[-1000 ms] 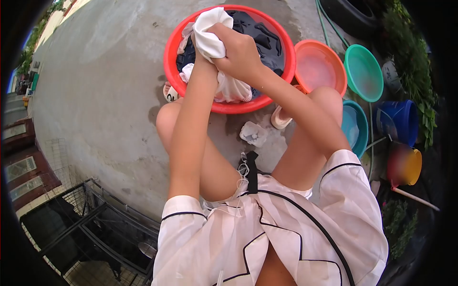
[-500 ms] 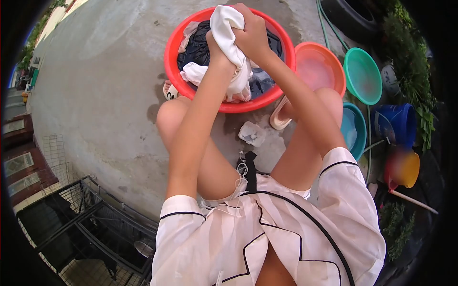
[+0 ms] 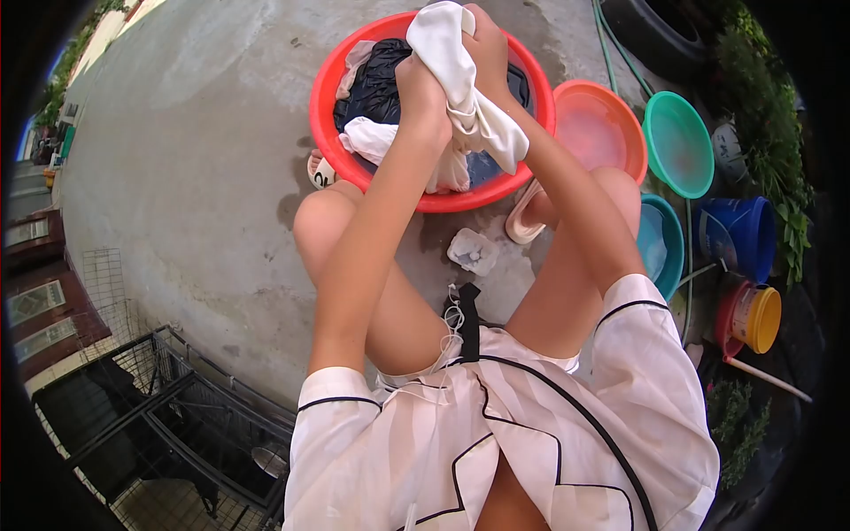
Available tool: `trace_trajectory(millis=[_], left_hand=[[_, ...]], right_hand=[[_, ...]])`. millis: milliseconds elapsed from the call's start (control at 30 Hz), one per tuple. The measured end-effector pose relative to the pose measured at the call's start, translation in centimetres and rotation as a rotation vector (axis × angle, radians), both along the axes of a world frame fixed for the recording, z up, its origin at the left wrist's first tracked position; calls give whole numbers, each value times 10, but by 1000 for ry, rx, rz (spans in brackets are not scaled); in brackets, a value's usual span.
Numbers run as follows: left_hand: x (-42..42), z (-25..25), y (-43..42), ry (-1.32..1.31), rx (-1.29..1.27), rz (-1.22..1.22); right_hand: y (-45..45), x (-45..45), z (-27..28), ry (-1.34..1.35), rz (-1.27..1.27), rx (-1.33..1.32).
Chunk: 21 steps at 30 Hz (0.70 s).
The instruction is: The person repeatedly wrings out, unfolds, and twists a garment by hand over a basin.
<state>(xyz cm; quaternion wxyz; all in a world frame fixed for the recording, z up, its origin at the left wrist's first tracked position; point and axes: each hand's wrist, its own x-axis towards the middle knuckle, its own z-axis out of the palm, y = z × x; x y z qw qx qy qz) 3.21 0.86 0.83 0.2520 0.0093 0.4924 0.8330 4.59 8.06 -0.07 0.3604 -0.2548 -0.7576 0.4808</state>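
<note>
Both my hands are raised over a large red basin (image 3: 324,119), closed on a wet-looking white cloth (image 3: 447,57). My left hand (image 3: 421,91) grips it on the near left side. My right hand (image 3: 486,51) grips it farther up and to the right, its fingers partly hidden behind the fabric. A twisted lower end of the cloth hangs out toward my right forearm. Below, the basin holds dark fabric (image 3: 376,81) and a bunched pale garment (image 3: 369,137), with some greyish water at the right.
On the right stand an orange basin (image 3: 611,99), a green basin (image 3: 677,146), a teal basin (image 3: 657,239), a blue bucket (image 3: 739,232) and a yellow container (image 3: 761,320). A small white tub (image 3: 472,251) sits between my feet. A black metal frame (image 3: 195,425) is at lower left.
Both hands have shifted slightly right with the cloth. Its lower end, earlier hanging down into the basin, now sticks out to the right over my right forearm.
</note>
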Motion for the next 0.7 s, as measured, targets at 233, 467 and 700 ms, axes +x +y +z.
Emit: trace_trajectory(millis=[233, 467, 700], left_hand=[[-57, -70, -5, 427, 360, -313], [-41, -54, -3, 224, 327, -200], [-5, -5, -8, 39, 80, -22]], right_hand=[[-22, 20, -5, 349, 379, 434], [-25, 12, 1, 188, 126, 151], [-1, -8, -15, 274, 177, -88]])
